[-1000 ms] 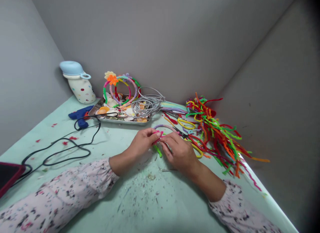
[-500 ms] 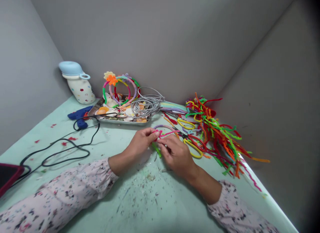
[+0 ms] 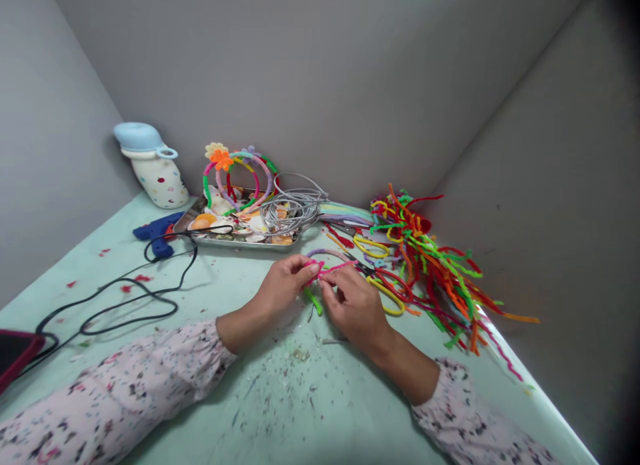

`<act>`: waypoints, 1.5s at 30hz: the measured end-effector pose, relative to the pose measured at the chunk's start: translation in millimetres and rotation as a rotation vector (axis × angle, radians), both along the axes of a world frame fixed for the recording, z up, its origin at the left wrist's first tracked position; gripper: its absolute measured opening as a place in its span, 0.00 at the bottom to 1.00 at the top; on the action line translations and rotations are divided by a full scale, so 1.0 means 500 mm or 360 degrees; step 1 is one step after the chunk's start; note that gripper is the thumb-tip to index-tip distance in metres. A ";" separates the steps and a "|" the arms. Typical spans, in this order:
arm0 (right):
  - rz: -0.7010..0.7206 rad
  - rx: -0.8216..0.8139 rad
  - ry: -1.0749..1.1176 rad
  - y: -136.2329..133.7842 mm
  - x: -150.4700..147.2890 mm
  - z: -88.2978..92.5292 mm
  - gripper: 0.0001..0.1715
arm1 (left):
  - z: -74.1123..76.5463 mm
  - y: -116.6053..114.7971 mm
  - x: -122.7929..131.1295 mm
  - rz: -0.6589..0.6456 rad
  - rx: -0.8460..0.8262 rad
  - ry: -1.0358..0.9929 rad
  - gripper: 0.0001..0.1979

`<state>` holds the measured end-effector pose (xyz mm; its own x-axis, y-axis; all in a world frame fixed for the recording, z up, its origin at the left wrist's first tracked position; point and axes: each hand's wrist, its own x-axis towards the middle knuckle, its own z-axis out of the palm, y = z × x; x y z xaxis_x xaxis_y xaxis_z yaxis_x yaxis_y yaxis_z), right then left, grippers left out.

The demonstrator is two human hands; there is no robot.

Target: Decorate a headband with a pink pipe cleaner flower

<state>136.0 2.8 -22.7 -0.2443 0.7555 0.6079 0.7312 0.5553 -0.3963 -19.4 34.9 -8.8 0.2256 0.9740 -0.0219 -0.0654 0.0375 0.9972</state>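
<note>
Between my two hands is a bright pink pipe cleaner [image 3: 336, 268], bent near my left fingertips with one end stretching right. My left hand [image 3: 284, 283] pinches it between thumb and fingers. My right hand [image 3: 354, 304] is closed with its thumb and finger at the pink strand, close to the left fingertips. A green fuzzy piece [image 3: 314, 301] hangs below the left fingers; how it joins the pink one is hidden. Just behind the hands lies a pastel purple-and-pink fuzzy strip [image 3: 325, 252], partly covered. Scissors with red and yellow handles [image 3: 386, 296] lie right beside my right hand.
A metal tray [image 3: 240, 242] at the back holds fuzzy rings [image 3: 270, 180] with flowers and coiled silver wire [image 3: 295, 212]. A blue glue gun [image 3: 159, 232] with black cord [image 3: 150, 293], a bottle [image 3: 159, 178], more scissors [image 3: 373, 246] and a pipe-cleaner pile [image 3: 440, 272] surround the work area.
Both hands stay almost in place, still on the pink pipe cleaner. My right fingertips have shifted very slightly to the right, and the green piece shows a little more clearly.
</note>
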 end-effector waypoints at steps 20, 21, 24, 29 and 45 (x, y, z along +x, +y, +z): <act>-0.0059 0.0181 -0.0329 -0.008 0.007 0.018 0.09 | -0.010 -0.005 0.002 0.0126 0.0133 0.0126 0.08; -0.0087 0.0208 -0.0315 -0.004 0.011 0.017 0.10 | -0.011 -0.005 0.002 0.0133 0.0136 0.0124 0.08; -0.0156 0.0276 -0.0352 0.005 0.018 0.012 0.10 | -0.012 -0.007 0.004 0.0148 0.0155 0.0109 0.08; -0.0148 0.0265 -0.0425 0.007 0.015 0.004 0.09 | -0.008 -0.010 0.008 0.0132 0.0135 0.0054 0.07; -0.0057 -0.0163 0.0258 0.004 0.000 0.013 0.06 | -0.001 -0.021 0.012 -0.0041 0.0018 -0.0146 0.10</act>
